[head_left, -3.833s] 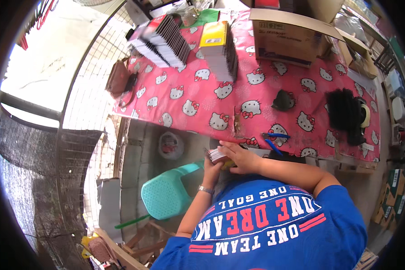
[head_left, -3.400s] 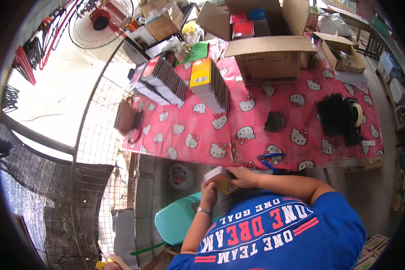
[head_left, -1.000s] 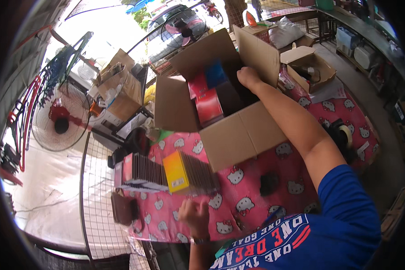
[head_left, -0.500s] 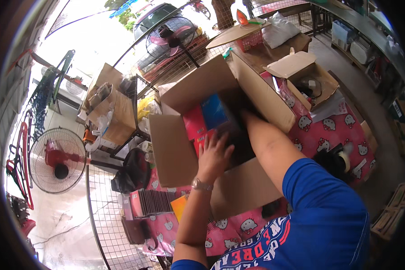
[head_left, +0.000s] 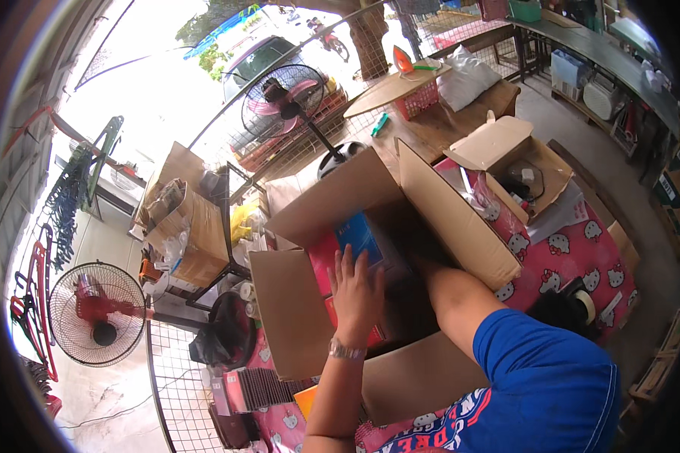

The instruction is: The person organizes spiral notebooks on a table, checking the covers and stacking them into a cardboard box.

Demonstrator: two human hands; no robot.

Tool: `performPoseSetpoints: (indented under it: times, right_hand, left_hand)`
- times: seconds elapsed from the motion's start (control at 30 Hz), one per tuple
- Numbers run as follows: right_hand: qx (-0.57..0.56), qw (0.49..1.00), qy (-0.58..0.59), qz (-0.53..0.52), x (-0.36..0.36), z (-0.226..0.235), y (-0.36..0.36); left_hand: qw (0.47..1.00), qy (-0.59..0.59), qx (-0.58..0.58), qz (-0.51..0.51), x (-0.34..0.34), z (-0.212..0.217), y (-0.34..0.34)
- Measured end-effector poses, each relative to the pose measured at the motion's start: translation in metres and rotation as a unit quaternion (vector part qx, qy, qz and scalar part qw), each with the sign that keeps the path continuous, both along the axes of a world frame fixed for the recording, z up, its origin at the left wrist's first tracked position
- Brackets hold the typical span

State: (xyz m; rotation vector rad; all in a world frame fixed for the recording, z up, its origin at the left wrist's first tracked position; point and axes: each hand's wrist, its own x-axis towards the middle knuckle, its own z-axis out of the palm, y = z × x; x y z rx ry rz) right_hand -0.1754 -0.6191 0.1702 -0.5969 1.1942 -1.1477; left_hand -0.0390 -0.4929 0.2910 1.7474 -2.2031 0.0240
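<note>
A large open cardboard carton (head_left: 295, 321) stands in front of me with its flaps folded outward. Inside are a blue box (head_left: 359, 235) and pink-red boxes (head_left: 321, 266) beside it. My left hand (head_left: 355, 294), a watch on its wrist, lies over these boxes with its fingers stretched out, the fingertips at the near edge of the blue box. The right forearm (head_left: 457, 298) reaches down into the dark right side of the carton. My right hand is hidden in there, so what it touches does not show.
A stack of thin dark cases (head_left: 268, 389) lies left of the carton on the pink patterned cloth (head_left: 559, 260). A smaller open carton (head_left: 525, 170) and a tape roll (head_left: 584, 306) are to the right. Fans (head_left: 98, 313) stand at the left and behind, near a filled box (head_left: 189, 234).
The whole view has shifted, so the carton appears lower. My left hand has slid farther over the boxes toward the blue one. The right arm remains inside the carton.
</note>
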Motion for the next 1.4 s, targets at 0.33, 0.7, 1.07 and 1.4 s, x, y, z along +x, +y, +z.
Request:
performPoseSetpoints:
  times: [0.33, 0.7, 1.07, 1.4]
  right_hand:
    - [-0.003, 1.000, 0.019, -0.003, 0.005, -0.003, -0.012]
    - [-0.002, 1.000, 0.027, 0.001, 0.010, -0.005, -0.011]
    - [-0.004, 1.000, 0.022, 0.007, 0.011, -0.005, -0.015]
    - [-0.002, 1.000, 0.015, 0.010, 0.011, -0.005, -0.020]
  left_hand:
    - [0.997, -0.001, -0.035, 0.067, -0.016, -0.028, -0.021]
    - [0.995, 0.002, -0.086, 0.047, -0.011, -0.032, -0.019]
    - [0.996, -0.002, -0.077, 0.053, -0.011, -0.035, -0.018]
    - [0.996, -0.030, -0.078, 0.033, -0.015, -0.031, -0.020]
